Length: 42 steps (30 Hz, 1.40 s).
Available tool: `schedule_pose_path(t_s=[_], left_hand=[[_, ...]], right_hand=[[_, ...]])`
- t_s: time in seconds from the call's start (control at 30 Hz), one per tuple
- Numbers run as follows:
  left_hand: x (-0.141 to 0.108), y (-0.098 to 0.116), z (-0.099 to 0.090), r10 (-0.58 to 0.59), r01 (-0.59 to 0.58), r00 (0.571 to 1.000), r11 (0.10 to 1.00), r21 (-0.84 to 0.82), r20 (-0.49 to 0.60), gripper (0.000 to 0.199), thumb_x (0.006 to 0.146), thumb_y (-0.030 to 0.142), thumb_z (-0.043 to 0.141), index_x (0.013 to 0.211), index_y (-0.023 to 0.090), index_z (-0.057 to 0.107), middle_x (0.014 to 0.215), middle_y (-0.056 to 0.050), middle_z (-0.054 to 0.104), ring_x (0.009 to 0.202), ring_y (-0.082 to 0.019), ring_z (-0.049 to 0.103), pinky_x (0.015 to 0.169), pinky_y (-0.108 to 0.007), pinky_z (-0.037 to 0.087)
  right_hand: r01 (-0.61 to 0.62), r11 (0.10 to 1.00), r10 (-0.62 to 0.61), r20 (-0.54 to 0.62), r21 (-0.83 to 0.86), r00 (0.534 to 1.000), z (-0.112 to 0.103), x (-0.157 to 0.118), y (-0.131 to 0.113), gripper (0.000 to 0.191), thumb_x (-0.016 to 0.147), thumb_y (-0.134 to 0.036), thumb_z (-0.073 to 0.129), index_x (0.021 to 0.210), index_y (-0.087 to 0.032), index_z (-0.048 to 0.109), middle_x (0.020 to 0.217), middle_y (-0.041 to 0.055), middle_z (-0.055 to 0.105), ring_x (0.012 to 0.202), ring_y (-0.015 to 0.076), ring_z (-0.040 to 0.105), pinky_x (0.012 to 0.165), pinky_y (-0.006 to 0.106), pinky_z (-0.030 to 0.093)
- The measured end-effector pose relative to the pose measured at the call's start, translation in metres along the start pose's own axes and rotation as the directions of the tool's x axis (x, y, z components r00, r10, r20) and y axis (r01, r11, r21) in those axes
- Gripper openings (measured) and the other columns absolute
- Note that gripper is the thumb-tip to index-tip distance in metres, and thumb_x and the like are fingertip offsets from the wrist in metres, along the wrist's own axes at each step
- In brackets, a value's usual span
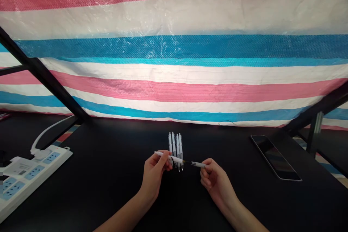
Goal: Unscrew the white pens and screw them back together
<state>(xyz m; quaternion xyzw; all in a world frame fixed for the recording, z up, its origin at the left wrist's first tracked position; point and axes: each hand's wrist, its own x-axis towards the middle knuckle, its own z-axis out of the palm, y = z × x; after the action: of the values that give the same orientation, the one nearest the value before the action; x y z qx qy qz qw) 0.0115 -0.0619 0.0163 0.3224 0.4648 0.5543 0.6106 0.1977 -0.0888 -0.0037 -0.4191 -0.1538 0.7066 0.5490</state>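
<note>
We keep our left hand (153, 175) and right hand (216, 180) apart above the black table (108, 195), pinching a white pen's barrel (171, 157) and its front section (198, 164), apparently to bare the thin refill (187, 161), just before four matching pens (175, 149) lying side by side mid-table.

The tarpaulin (174, 47) is patterned in broad horizontal stripes of faded red, white, blue and pink, with a fine woven check shown across it. The tabletop (108, 195) is coloured matt black, as are the frame bars (46, 83). Four pens (174, 145) near the tabletop's middle are coloured white with grey tips, and a separated pen (171, 157) is seen in white, with a thin dark section between its halves. A power strip (40, 185) at the left edge is white, its socket panels (34, 172) blue. A phone (274, 157) near the right edge is shown black, rimmed in silver.
</note>
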Motion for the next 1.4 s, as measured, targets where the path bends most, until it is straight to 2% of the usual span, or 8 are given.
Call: schedule_pose_path(t_s=[0.23, 0.5, 0.7, 0.97, 1.07, 1.17, 1.23, 1.4], left_hand=[[0.0, -0.001, -0.002, -0.01, 0.01, 1.0, 1.0, -0.006, 0.002, 0.022, 0.072, 0.035, 0.07, 0.079, 0.013, 0.07, 0.058, 0.0, 0.055, 0.056, -0.012, 0.05, 0.055, -0.023, 0.04], [-0.001, 0.001, 0.001, -0.038, 0.037, 0.999, 0.999, 0.021, 0.032, 0.023, 0.072, 0.036, 0.069, 0.077, 0.014, 0.07, 0.057, 0.001, 0.054, 0.055, -0.011, 0.05, 0.055, -0.023, 0.04], [-0.001, -0.003, 0.0, -0.045, 0.042, 0.997, 0.999, 0.034, 0.066, 0.022, 0.076, 0.035, 0.067, 0.079, 0.013, 0.069, 0.057, 0.001, 0.054, 0.055, -0.011, 0.05, 0.054, -0.022, 0.039], [0.003, -0.004, -0.004, -0.031, 0.029, 0.998, 0.999, 0.034, 0.062, 0.022, 0.077, 0.035, 0.066, 0.08, 0.013, 0.068, 0.058, 0.001, 0.054, 0.056, -0.011, 0.051, 0.056, -0.022, 0.04], [0.002, -0.004, -0.005, -0.039, 0.036, 0.997, 0.999, 0.039, 0.071, 0.022, 0.078, 0.035, 0.065, 0.08, 0.013, 0.068, 0.058, 0.001, 0.054, 0.057, -0.011, 0.051, 0.056, -0.023, 0.04], [0.001, -0.004, -0.005, -0.044, 0.04, 0.994, 0.998, 0.041, 0.101, 0.021, 0.079, 0.034, 0.064, 0.08, 0.013, 0.068, 0.058, 0.001, 0.054, 0.057, -0.011, 0.051, 0.056, -0.022, 0.04], [0.001, -0.005, -0.004, -0.043, 0.039, 0.994, 0.999, 0.034, 0.103, 0.021, 0.079, 0.034, 0.064, 0.08, 0.013, 0.068, 0.058, 0.001, 0.054, 0.057, -0.011, 0.051, 0.057, -0.023, 0.04], [0.003, -0.006, -0.003, -0.028, 0.028, 0.998, 1.0, 0.014, 0.054, 0.02, 0.077, 0.033, 0.066, 0.079, 0.013, 0.068, 0.058, 0.001, 0.054, 0.057, -0.01, 0.051, 0.056, -0.022, 0.041]], right_hand=[[0.021, 1.0, -0.021, -0.006, -0.013, 1.0, 0.0, 0.0, 0.0, 0.013, 0.067, -0.024, 0.058, 0.067, -0.019, 0.047, 0.05, -0.0059, 0.042, 0.039, 0.0043, 0.026, 0.043, 0.023, 0.014], [-0.025, 0.999, 0.027, 0.065, -0.023, 0.998, 0.001, -0.001, 0.003, 0.008, 0.068, -0.02, 0.055, 0.067, -0.018, 0.047, 0.051, -0.0051, 0.044, 0.039, 0.0041, 0.029, 0.043, 0.022, 0.014], [-0.042, 0.988, 0.06, 0.117, -0.147, 0.991, 0.007, -0.007, 0.0, 0.012, 0.072, -0.024, 0.06, 0.074, -0.018, 0.05, 0.058, -0.0026, 0.052, 0.044, 0.007, 0.043, 0.043, 0.02, 0.025], [0.062, 0.955, -0.006, 0.191, -0.289, 0.982, 0.009, -0.007, 0.005, 0.034, 0.07, -0.042, 0.071, 0.086, -0.016, 0.056, 0.074, 0.0036, 0.062, 0.056, 0.011, 0.054, 0.046, 0.02, 0.038], [0.071, 0.92, -0.003, 0.174, -0.386, 0.985, 0.005, -0.003, 0.008, 0.04, 0.071, -0.051, 0.067, 0.084, -0.015, 0.056, 0.063, 0.0029, 0.062, 0.047, 0.0099, 0.052, 0.04, 0.018, 0.035], [0.056, 0.855, 0.023, 0.145, -0.516, 0.989, 0.002, -0.001, 0.01, 0.05, 0.078, -0.063, 0.051, 0.069, -0.013, 0.054, 0.04, -0.0001, 0.052, 0.03, 0.0054, 0.037, 0.031, 0.016, 0.021], [0.052, 0.834, 0.034, 0.145, -0.549, 0.989, 0.003, 0.0, 0.011, 0.057, 0.081, -0.065, 0.041, 0.065, -0.012, 0.054, 0.035, -0.0005, 0.048, 0.026, 0.0037, 0.031, 0.031, 0.016, 0.017], [0.138, 0.861, -0.047, 0.195, -0.49, 0.98, 0.008, -0.003, 0.009, 0.045, 0.072, -0.055, 0.063, 0.093, -0.017, 0.051, 0.07, 0.0007, 0.063, 0.04, 0.0084, 0.051, 0.031, 0.016, 0.028]])
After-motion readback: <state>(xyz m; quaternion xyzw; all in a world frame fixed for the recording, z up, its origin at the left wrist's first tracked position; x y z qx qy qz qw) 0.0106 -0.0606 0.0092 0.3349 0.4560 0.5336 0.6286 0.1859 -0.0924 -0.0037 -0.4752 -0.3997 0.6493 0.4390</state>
